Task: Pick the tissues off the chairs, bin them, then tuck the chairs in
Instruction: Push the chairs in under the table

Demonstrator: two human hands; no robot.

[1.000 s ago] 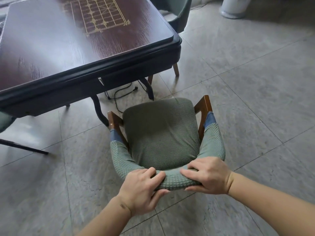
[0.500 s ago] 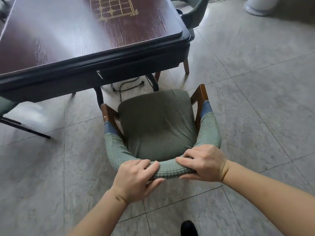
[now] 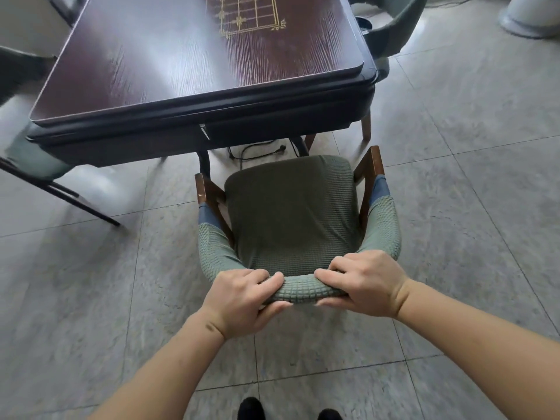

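Note:
A green fabric-covered chair (image 3: pixel 291 213) with brown wooden arm posts stands on the tile floor, its seat bare, facing the dark wooden table (image 3: pixel 181 71). Its front edge sits just short of the table's near side. My left hand (image 3: pixel 242 298) grips the curved backrest from the left, thumb underneath. My right hand (image 3: pixel 363 283) grips the same backrest just to the right. No tissue shows in view.
Another green chair (image 3: pixel 391 34) stands at the table's right far corner, a third (image 3: pixel 33 159) at the left with thin black legs. A black cable (image 3: pixel 254 150) lies under the table. A white base (image 3: pixel 530 16) stands far right. My shoes (image 3: pixel 251 409) show below.
The chair has slid forward toward the table with both hands on its backrest, and I have stepped after it; the table now fills more of the view.

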